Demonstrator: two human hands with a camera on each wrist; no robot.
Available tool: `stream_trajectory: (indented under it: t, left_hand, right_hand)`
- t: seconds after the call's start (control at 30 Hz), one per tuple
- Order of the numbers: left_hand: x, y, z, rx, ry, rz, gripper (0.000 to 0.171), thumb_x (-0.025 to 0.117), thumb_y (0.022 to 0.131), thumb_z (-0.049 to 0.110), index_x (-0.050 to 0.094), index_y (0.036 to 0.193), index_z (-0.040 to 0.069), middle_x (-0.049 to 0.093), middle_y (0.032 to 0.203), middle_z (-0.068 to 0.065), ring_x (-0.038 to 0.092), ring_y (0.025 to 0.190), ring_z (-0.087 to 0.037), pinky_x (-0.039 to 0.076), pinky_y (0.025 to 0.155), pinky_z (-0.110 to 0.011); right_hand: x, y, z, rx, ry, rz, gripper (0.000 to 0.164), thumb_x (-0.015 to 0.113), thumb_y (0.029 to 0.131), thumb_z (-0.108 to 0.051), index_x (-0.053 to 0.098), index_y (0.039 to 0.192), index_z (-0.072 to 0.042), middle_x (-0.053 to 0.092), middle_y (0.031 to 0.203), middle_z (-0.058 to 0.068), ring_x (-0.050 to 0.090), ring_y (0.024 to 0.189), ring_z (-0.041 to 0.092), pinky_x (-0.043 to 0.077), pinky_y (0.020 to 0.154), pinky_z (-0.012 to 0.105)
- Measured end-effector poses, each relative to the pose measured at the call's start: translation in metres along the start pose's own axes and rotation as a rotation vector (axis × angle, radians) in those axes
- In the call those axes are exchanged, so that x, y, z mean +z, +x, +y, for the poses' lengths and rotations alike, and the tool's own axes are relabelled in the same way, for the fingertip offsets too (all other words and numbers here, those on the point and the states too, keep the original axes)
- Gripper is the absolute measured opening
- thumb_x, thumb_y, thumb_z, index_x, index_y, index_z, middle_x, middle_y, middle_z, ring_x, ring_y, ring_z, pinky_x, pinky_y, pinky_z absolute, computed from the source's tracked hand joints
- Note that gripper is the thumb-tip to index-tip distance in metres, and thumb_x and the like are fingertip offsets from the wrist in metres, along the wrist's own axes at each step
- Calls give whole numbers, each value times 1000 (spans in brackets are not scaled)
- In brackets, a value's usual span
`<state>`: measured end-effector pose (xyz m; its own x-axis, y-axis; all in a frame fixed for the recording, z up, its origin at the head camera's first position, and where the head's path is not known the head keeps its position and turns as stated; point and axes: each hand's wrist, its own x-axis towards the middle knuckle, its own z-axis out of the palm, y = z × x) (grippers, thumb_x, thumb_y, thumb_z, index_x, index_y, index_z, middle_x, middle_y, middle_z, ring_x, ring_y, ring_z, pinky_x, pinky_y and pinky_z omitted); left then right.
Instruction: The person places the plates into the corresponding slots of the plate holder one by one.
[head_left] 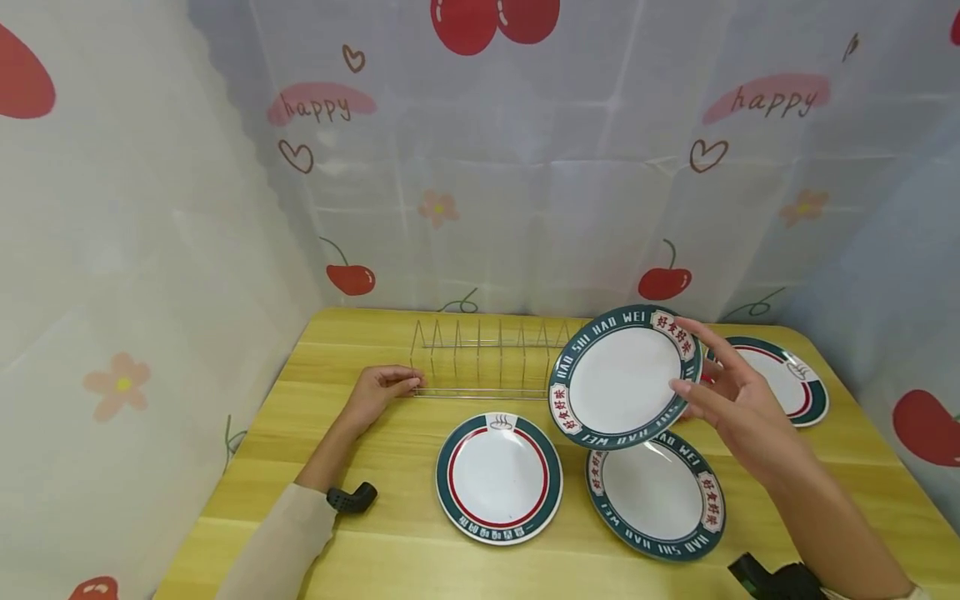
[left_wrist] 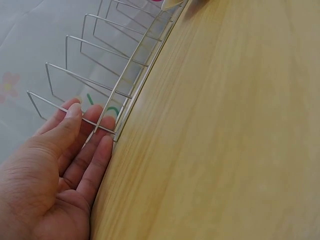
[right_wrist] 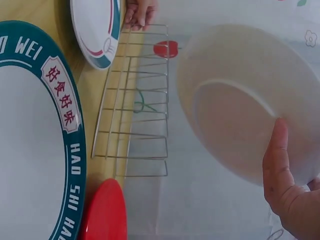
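My right hand (head_left: 738, 400) grips the right edge of a round white plate (head_left: 626, 375) with a dark green, lettered rim. This plate is raised and tilted, and its pale underside shows in the right wrist view. Directly below it a matching plate (head_left: 652, 500) lies on the table, partly covered by the raised one. At the left end of a wire plate rack (head_left: 480, 392), my left hand (head_left: 382, 396) pinches the end wire between thumb and fingers. The rack's upright loops (left_wrist: 90, 75) hold no plate.
A plate with a red inner ring (head_left: 498, 479) lies in front of the rack. Another plate (head_left: 795, 383) is at the far right, partly behind my right hand. A red rounded thing (right_wrist: 106, 215) stands near the rack's right end. A printed curtain (head_left: 487, 208) hangs behind the table.
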<state>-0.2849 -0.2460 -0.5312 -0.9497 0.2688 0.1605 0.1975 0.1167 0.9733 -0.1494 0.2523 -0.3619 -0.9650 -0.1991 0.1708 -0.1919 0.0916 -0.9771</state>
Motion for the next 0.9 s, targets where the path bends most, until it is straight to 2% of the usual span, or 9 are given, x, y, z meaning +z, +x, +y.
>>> stream_trajectory:
  t: [0.13,0.2,0.43,0.6,0.7,0.9]
  left_hand:
    - [0,-1,-1,-10,-3,1,22,70,96,10,74,113,-3,75,107,-18,74,99,-21,62,84,-33]
    - [0,0,-2,-2,-5,-3,23,70,97,10,74,114,-4,75,107,-18,74,99,-21,62,84,-34]
    - [-1,1,0,19,-7,0,22,69,97,9,74,114,-4,75,108,-18,74,100,-22,62,85,-35]
    - [-2,1,-2,14,-25,-5,23,69,97,8,73,114,-6,74,108,-19,74,99,-22,62,84,-35]
    - [-2,0,-4,24,-50,-13,23,69,97,7,73,114,-7,74,109,-22,74,99,-23,62,84,-37]
    - [-2,0,-4,14,-20,-2,22,70,96,9,74,113,-5,74,107,-20,74,98,-22,63,83,-36]
  right_hand:
    - [8,9,-3,10,-50,-7,73,61,101,-6,28,161,-32,17,163,12,47,124,15,58,87,21]
    - [12,13,-6,9,-75,-11,73,62,101,-8,28,161,-33,16,165,12,46,126,17,59,86,22]
    - [30,34,-20,5,-142,-22,74,66,100,-15,30,160,-37,22,165,9,46,131,23,60,85,26]
    - [42,46,-26,44,-161,-28,74,70,98,-25,30,158,-44,35,159,10,52,126,26,61,85,28]
    - [49,54,-30,53,-150,-42,73,70,98,-28,31,157,-45,39,156,9,51,127,30,61,85,29]
    - [64,70,-33,31,-87,-78,70,70,98,-24,36,156,-41,43,153,8,53,126,30,61,87,30]
